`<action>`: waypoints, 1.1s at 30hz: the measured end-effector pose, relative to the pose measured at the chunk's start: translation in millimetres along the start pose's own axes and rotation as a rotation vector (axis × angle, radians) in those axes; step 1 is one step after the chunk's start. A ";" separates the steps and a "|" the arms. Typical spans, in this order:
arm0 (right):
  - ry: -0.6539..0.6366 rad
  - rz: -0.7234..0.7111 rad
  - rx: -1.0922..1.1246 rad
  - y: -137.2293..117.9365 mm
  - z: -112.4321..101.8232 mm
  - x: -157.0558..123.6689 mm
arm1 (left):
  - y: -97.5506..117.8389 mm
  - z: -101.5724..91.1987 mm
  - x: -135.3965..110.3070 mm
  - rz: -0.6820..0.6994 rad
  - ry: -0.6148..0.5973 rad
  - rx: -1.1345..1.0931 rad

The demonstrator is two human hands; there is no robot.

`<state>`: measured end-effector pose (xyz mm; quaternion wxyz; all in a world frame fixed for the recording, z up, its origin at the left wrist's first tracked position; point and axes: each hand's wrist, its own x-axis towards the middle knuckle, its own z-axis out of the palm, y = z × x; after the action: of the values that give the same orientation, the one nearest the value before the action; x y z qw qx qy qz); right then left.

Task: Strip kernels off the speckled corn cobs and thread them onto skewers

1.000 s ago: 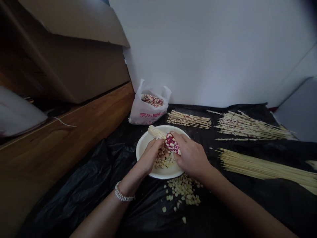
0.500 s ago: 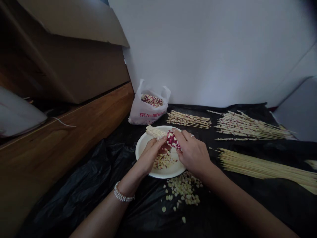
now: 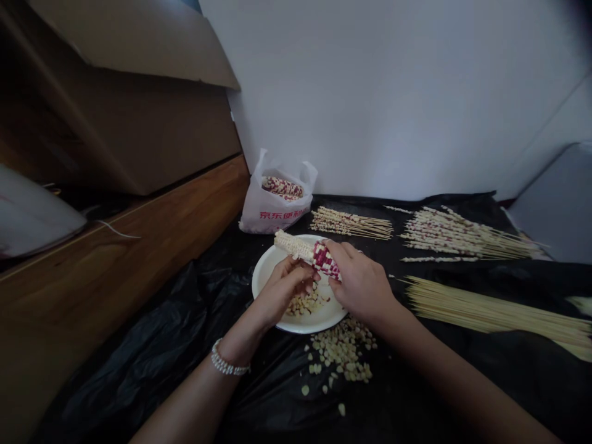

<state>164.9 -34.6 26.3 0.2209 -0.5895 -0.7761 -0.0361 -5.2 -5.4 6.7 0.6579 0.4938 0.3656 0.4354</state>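
An ear of corn [image 3: 326, 259], red and white at one end and stripped to pale cob at the other, is held over a white bowl [image 3: 263, 274]. My right hand [image 3: 363, 277] wraps around the end that still bears kernels. Just beneath the ear, my left hand [image 3: 282, 287] has its fingers curled together; whatever they hold is hidden. Loose corn kernels [image 3: 305, 303] lie inside the bowl. More pale kernels [image 3: 345, 348] are scattered on the black plastic sheet in front of it.
A white plastic bag [image 3: 272, 213] with ears of corn stands behind the bowl. To the right lie skewers threaded with kernels [image 3: 439, 233], a smaller threaded bundle [image 3: 346, 222] and bare skewers [image 3: 485, 308]. A cardboard box [image 3: 176, 123] and wooden board [image 3: 185, 213] flank the left.
My left hand has come off the ear and dropped slightly below it, its fingers curling. The bare end of the cob shows more fully. My right hand keeps its hold.
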 end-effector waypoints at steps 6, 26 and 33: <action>0.109 -0.130 -0.235 0.2 4.1 -1.4 | 6.0 1.2 0.0 -0.106 -0.014 -0.018; 0.207 -0.201 -0.310 -2.9 12.8 -2.1 | 8.4 5.2 -0.7 -0.086 0.107 -0.181; 0.070 -0.135 -0.172 0.5 5.4 -0.6 | 10.2 5.1 -1.7 -0.098 0.094 -0.195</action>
<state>163.9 -33.3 21.0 0.1936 -0.5510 -0.7999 -0.1381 -3.3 -7.3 18.0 0.7054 0.3879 0.3757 0.4592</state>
